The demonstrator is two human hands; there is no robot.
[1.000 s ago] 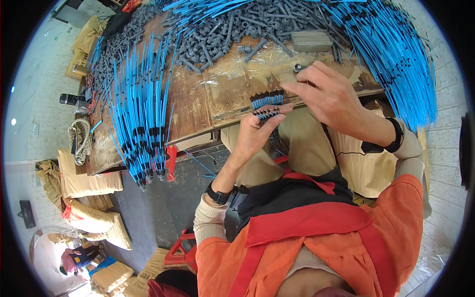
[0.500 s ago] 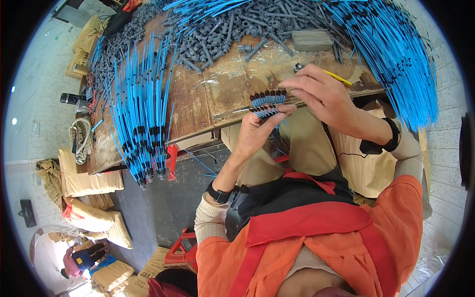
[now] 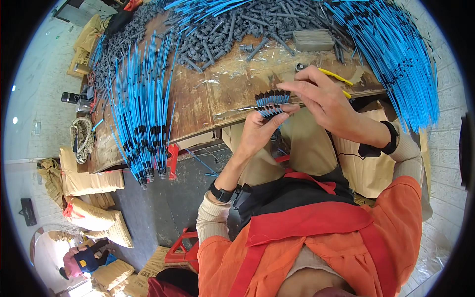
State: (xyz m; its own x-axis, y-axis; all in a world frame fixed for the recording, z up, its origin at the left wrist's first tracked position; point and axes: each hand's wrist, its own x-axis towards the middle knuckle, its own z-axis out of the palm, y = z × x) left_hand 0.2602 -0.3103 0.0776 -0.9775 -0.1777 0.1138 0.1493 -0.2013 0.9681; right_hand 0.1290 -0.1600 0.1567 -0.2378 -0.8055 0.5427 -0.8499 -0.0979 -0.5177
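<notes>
Bundle [image 3: 272, 99]: fan of thin blue sticks with black ends, near the front edge of the wooden table [image 3: 195, 101] and above the beige trouser legs [image 3: 307, 143] in my view.
Left hand [image 3: 261, 130]: clamped on that bundle, thumb across the near side, so the black ends show in two rows.
Right hand [image 3: 324, 96]: right beside the bundle, index finger stretched out toward the black ends. Thumb's half tucked under, so I honestly can't tell if it's pinching anything or even touching.
Yellow-handled tool [image 3: 336, 77]: on the table just past the right hand, which covers part of it from my camera.
Grey fittings [image 3: 210, 39]: big messy heap along the far side, plus a few strays nearer me.
Flat grey block [image 3: 313, 40]: at the right end of that heap, looks wrapped in something shiny.
Blue sticks, left batch [image 3: 141, 94]: spread in clumps, dark ends hanging past the near edge.
Blue sticks, right batch [image 3: 396, 59]: way bigger pile, drooping over the table's right end.
Floor side: I've got stuffed sacks [image 3: 91, 175] off left and a red stool [image 3: 182, 251] down low.
</notes>
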